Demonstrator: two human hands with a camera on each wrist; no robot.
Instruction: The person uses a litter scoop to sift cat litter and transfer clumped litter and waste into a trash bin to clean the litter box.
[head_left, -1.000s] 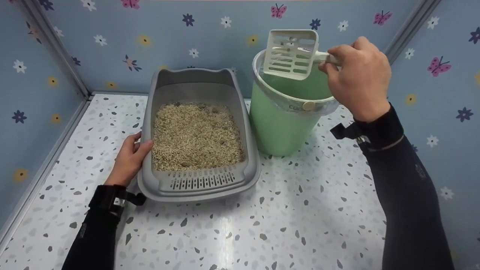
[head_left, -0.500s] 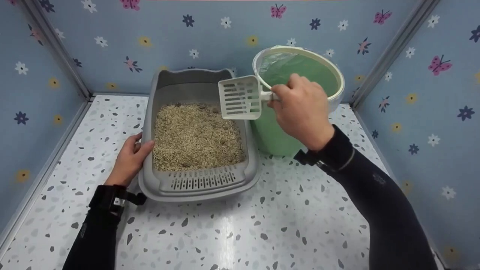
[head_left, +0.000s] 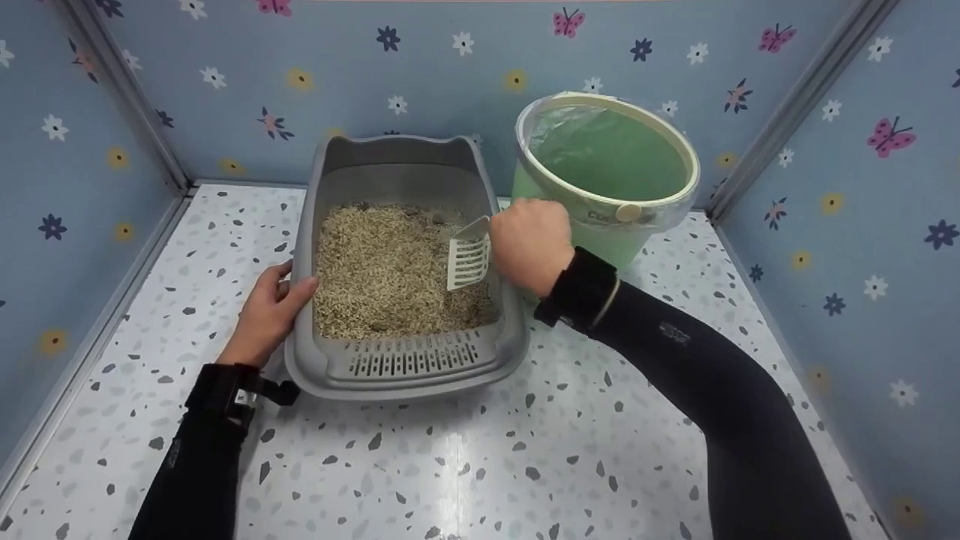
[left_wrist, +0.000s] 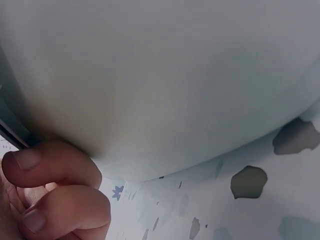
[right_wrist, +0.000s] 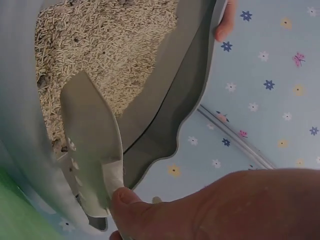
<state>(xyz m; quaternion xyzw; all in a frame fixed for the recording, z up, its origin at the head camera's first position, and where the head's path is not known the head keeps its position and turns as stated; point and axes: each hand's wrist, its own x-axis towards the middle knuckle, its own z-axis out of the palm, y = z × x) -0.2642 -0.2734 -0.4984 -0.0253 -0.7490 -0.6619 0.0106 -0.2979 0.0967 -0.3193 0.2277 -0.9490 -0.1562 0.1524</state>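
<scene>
My right hand (head_left: 531,244) grips the handle of a pale slotted litter scoop (head_left: 454,271) at the right side of a grey litter box (head_left: 420,384). The scoop head is over the pale pellet litter (head_left: 382,262), its far edge near the surface. In the right wrist view the scoop (right_wrist: 92,125) is seen from the side, with my thumb along its handle. My left hand (head_left: 270,311) holds the box's left rim, the thumb on top. In the left wrist view its curled fingers (left_wrist: 60,167) lie beside the box's outer wall (left_wrist: 160,90).
A green bin (head_left: 529,176) with a clear liner stands right of the box, close beside it. Flower-patterned walls (head_left: 442,67) enclose the back and sides. The speckled floor (head_left: 450,465) extends in front of the box.
My right hand has brought the scoop from over the bin leftward and down into the litter box, turning it on the way. My left hand has kept to the rim.
</scene>
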